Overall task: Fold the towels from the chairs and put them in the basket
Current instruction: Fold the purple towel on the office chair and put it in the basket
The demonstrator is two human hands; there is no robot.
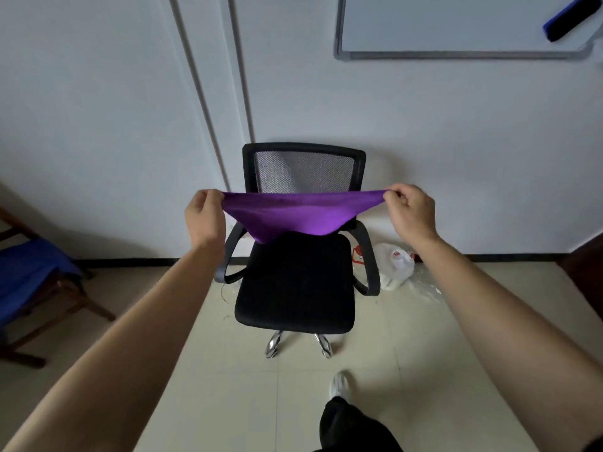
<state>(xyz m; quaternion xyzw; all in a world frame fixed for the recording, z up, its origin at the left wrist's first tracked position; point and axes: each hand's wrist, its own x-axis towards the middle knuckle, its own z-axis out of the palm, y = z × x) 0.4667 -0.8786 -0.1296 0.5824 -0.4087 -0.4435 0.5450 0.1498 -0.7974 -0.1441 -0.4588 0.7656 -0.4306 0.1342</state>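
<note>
Head view: purple towel [293, 216] held out in the air over the black office chair [295, 282], stretched between both hands. Left hand [205, 220] pinches one top corner, right hand [410, 214] pinches the other, fingers closed on cloth only at the edges. Middle of the towel sags toward the seat, lower hem apparently just above or brushing it; cannot tell which. Risk: such shallow corner pinches may slip if the cloth is snapped taut, dropping it onto the seat or floor; the hanging hem could also drag or snag on an armrest [370, 256] and spoil the fold. No basket in sight, so placing looks some way off. Around: blue towel [29, 275] draped on a wooden chair [65, 305] at left, likely next; white plastic bag [396, 264] on the floor beside the office chair; whiteboard [456, 31] on the wall. Person's foot [339, 384] stands near the chair base, a possible trip point.
</note>
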